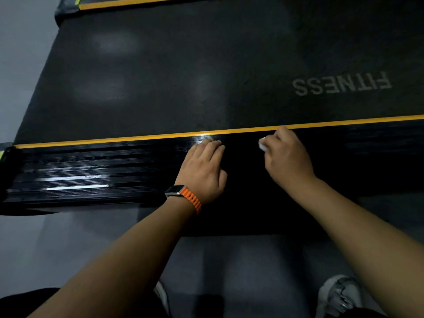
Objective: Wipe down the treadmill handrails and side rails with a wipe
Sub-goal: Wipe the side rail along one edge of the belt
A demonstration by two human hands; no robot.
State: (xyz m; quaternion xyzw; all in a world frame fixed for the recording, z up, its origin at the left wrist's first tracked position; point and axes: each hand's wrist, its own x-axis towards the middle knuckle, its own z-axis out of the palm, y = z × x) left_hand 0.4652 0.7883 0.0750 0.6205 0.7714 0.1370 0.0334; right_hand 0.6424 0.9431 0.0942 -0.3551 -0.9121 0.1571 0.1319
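Forearms (pixel 137 249) reach the ribbed glossy side rail (pixel 91 171): left hand (pixel 203 171) flat (fingers (pixel 213 145) relaxed), right hand (pixel 286 157) pinching white wipe (pixel 262 144).

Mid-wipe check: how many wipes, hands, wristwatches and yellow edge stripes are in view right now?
Small white wipe: 1
Bare hands: 2, left hand and right hand
Silver wristwatch with orange strap: 1
Yellow edge stripes: 2, near stripe and far stripe
Total: 6
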